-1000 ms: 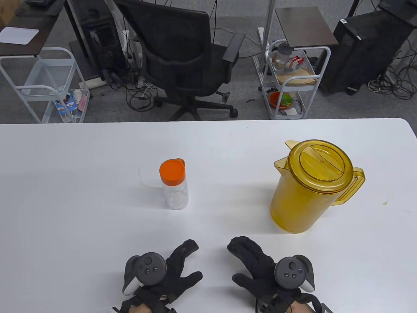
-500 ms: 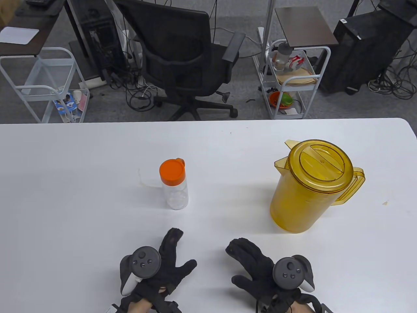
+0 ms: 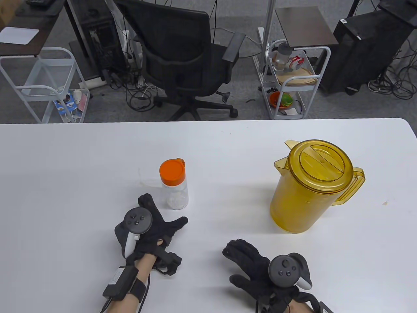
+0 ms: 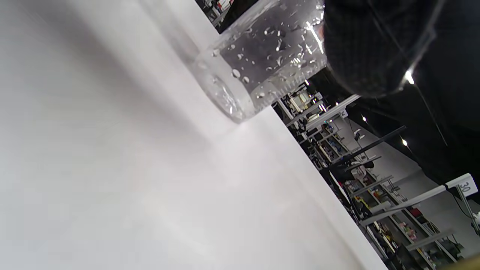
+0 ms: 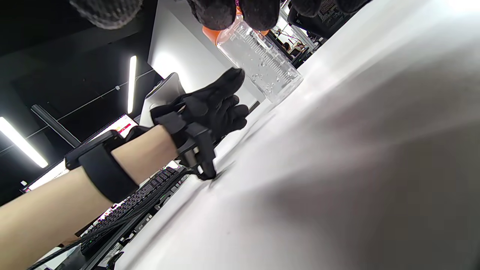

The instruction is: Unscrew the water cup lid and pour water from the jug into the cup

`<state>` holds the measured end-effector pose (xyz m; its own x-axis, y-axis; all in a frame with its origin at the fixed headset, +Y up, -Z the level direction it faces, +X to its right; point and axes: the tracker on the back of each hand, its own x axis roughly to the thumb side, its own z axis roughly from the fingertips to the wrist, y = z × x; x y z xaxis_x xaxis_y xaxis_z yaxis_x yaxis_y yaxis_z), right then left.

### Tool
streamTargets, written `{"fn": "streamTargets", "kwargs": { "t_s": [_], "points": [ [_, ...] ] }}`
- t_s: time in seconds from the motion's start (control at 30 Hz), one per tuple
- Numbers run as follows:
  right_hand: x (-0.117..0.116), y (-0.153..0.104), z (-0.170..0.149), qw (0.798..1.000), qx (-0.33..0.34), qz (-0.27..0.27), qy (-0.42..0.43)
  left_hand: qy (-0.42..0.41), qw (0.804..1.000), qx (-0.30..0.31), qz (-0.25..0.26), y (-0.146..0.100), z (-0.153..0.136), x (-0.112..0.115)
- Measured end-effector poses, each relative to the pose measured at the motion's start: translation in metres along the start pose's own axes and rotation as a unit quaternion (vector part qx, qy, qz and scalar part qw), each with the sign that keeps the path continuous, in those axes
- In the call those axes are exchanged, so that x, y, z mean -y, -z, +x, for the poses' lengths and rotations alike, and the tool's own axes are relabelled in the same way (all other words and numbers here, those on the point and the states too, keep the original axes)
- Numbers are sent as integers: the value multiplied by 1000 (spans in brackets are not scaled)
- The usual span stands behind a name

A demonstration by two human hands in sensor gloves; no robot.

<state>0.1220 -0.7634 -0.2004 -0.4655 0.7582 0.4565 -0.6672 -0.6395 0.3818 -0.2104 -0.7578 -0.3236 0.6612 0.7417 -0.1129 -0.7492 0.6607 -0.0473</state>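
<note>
Clear plastic cup with round orange lid upright mid-table, left hand just beside it, fingers spread, holding nothing, right hand relaxed, empty, yellow see-through jug well right.

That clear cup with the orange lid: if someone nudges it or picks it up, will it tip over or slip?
The cup is tall and narrow on a small base, so a push near its orange lid would probably tip it. It looks nearly empty, so likely light. Droplets cling to its smooth, clear wall; whether they sit inside or outside is unclear, so it may be slippery.
</note>
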Motion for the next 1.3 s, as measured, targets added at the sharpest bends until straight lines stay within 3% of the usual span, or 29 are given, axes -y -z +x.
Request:
{"fn": "streamTargets", "kwargs": {
  "t_s": [0.13, 0.23, 0.3, 0.63, 0.8, 1.1, 1.3],
  "points": [
    [0, -1, 0, 1000, 1, -1, 2, -8, 1000, -13, 3, 15, 8, 8],
    [0, -1, 0, 1000, 1, 0, 1, 25, 999, -28, -26, 23, 14, 19],
    [0, 0, 0, 1000, -1, 2, 0, 39, 998, -37, -15, 24, 16, 21],
    [-4, 5, 0, 999, -17, 41, -14, -40, 994, -96, 13, 41, 11, 22],
    [-4, 5, -1, 999, -22, 49, -11, -64, 994, -83, -20, 45, 10, 22],
    [-4, 8, -1, 998, -28, 58, -6, -132, 990, -7, -50, 28, 4, 18],
    [-4, 5, 2, 999, -23, 49, -1, -167, 982, 9, -89, -8, -9, 14]
  ]
}}
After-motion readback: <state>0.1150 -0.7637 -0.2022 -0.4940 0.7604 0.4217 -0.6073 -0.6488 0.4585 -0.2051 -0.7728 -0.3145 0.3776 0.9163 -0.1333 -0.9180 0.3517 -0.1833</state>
